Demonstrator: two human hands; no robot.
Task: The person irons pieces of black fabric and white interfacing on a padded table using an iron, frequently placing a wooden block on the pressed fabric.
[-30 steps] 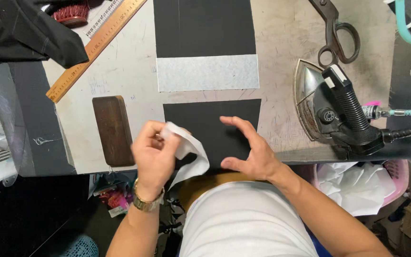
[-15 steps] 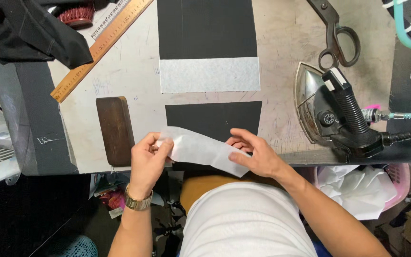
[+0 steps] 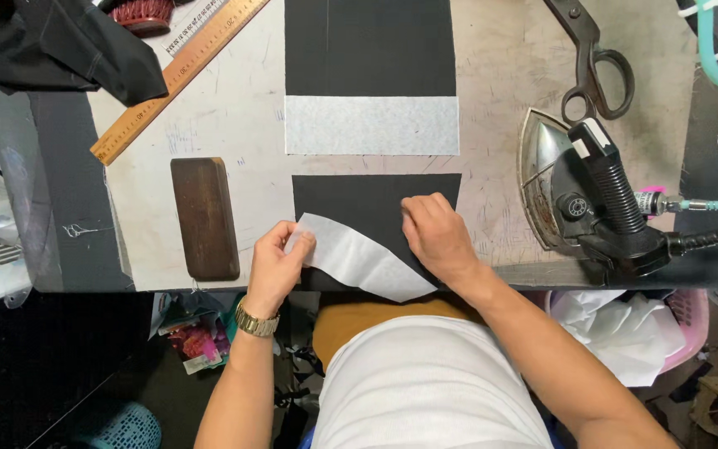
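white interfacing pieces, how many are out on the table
2. One white interfacing strip lies flat across the upper black fabric panel; one white interfacing piece is held by the left hand over the lower black fabric panel.

Tailoring workshop: worn worktable (image 3: 508, 100) with heavy steam iron (image 3: 579, 195), black-handled shears (image 3: 589, 58), wooden ruler (image 3: 178, 76), cut black fabric panels (image 3: 369, 46).

Worn table (image 3: 508, 91) — ruler (image 3: 178, 75), wooden block (image 3: 204, 218), black fabric (image 3: 367, 46), scissors (image 3: 589, 56), iron (image 3: 579, 195).
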